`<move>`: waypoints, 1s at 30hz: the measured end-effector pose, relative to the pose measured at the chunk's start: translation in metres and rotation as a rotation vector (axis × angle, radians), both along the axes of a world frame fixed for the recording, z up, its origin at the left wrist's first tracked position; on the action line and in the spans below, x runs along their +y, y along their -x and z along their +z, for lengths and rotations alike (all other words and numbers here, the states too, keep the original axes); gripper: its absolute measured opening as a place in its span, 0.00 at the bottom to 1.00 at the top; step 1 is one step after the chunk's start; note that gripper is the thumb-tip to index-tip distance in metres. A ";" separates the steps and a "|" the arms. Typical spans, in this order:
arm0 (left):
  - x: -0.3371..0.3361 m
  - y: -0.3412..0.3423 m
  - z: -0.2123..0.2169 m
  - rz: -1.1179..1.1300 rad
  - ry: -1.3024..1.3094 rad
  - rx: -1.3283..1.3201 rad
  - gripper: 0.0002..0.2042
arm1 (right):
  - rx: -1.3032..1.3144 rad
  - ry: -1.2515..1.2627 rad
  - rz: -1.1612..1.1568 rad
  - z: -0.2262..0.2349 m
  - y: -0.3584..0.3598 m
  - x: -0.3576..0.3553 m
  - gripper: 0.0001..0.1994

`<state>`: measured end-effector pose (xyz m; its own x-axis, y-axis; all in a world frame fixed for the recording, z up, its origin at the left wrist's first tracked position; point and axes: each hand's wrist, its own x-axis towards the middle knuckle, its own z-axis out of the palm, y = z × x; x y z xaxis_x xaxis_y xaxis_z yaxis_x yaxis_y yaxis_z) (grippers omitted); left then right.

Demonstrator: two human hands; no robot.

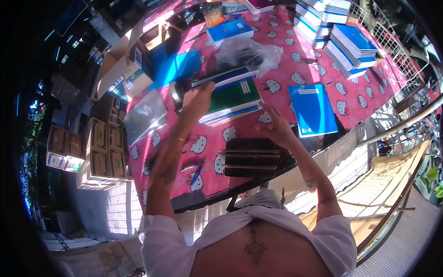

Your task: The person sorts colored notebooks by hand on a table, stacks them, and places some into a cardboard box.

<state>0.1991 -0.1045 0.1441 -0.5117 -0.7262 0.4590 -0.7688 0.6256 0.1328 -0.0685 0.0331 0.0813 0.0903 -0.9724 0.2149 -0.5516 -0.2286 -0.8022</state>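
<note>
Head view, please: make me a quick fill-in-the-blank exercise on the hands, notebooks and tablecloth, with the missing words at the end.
1. The left hand is at the ____ end of the green notebook.
2. The single notebook lying to the right of the right hand has a ____ cover.
3. The background colour of the printed tablecloth is ____.
4. The tall notebook piles stand toward the far ____ corner of the table.

Missing words: left; blue; pink; right.
</note>
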 end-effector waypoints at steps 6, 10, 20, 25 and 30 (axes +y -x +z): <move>0.061 0.005 0.085 -0.276 0.003 0.042 0.08 | -0.187 0.431 -0.173 -0.003 0.026 -0.040 0.39; 0.104 0.003 0.144 -0.354 -0.231 0.017 0.08 | -0.688 -0.223 0.184 0.003 0.029 0.030 0.21; 0.153 0.047 0.118 -0.571 -0.074 -0.044 0.03 | -0.688 0.051 -0.163 -0.053 0.038 0.123 0.11; 0.158 0.047 0.123 -0.585 -0.073 -0.092 0.03 | -0.757 0.112 -0.199 -0.054 0.024 0.123 0.11; 0.161 0.041 0.118 -0.585 -0.037 -0.098 0.03 | -0.784 0.013 -0.177 -0.056 0.024 0.122 0.12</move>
